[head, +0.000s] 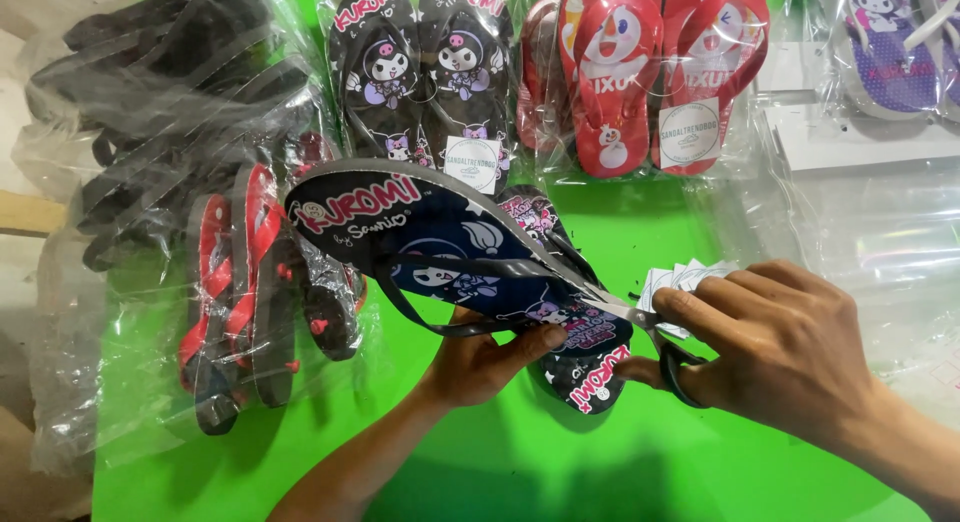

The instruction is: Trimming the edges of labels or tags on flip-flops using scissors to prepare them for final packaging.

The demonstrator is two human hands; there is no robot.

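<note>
My left hand (pixel 490 357) grips a pair of dark navy flip-flops (pixel 430 247) with cartoon prints from below, thumb on the upper sandal's toe end. The sandals are held tilted above the green surface (pixel 480 462). My right hand (pixel 780 347) holds black-handled scissors (pixel 650 327), fingers through the loops, blades pointing left at the strap near the toe end. The lower sandal (pixel 585 377) is partly hidden under the upper one.
Bagged black and red sandals (pixel 250 292) lie at the left. Bagged dark cartoon sandals (pixel 430 72), red ones (pixel 650 72) and purple ones (pixel 890 42) line the back. White paper tags (pixel 680 279) and clear plastic bags (pixel 880 242) lie at the right.
</note>
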